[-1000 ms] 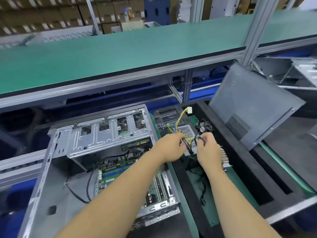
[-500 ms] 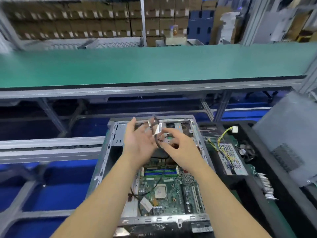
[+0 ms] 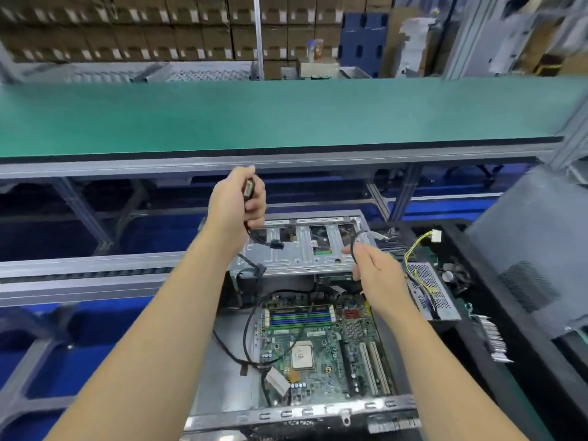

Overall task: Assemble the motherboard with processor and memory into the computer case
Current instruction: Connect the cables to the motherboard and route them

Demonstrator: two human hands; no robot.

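Observation:
An open grey computer case (image 3: 219, 370) lies below me with a green motherboard (image 3: 321, 348) inside it. The board carries a square silver processor (image 3: 301, 355) and blue and green memory slots (image 3: 299, 317). A metal drive cage (image 3: 305, 249) spans the case's far end. My left hand (image 3: 237, 202) is raised above the cage and grips a small silver connector on a black cable (image 3: 254, 240). My right hand (image 3: 374, 272) holds the same cable's other part, a black loop, near the cage's right end.
A black foam tray (image 3: 496, 377) at the right holds a perforated metal power unit (image 3: 429, 291) with yellow wires and a white plug (image 3: 435, 237). A grey case side panel (image 3: 534, 259) leans at the far right. A green shelf (image 3: 286, 116) runs across the back.
My hands have drawn apart: the left rose and moved left with the connector, the right dropped toward the cage's right end, and the cable stretched between them. The view tilted slightly down.

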